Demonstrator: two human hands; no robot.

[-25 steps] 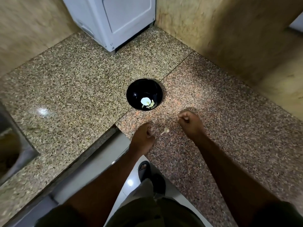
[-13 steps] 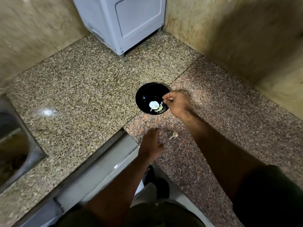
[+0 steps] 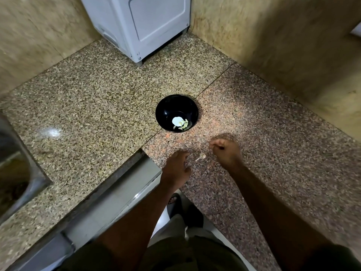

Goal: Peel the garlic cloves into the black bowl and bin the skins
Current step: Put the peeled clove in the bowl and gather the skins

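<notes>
- We see a speckled granite counter (image 3: 101, 106) filling a corner between beige stone walls, a white appliance (image 3: 144, 26) at the back and a steel sink (image 3: 13, 173) cut off at the left edge.
- The black bowl (image 3: 176, 106) holds pale peeled cloves; a glare spot hides their count.
- A small garlic piece (image 3: 201, 157) lies on the counter between the hands.
- Our left hand (image 3: 175, 169) rests beside it, fingers loosely curled, empty.
- Our right hand (image 3: 227, 151) hovers curled; we cannot tell whether it pinches anything.

bare forearms (image 3: 259, 194); olive shirt (image 3: 175, 255); dark sandal (image 3: 173, 200)
</notes>
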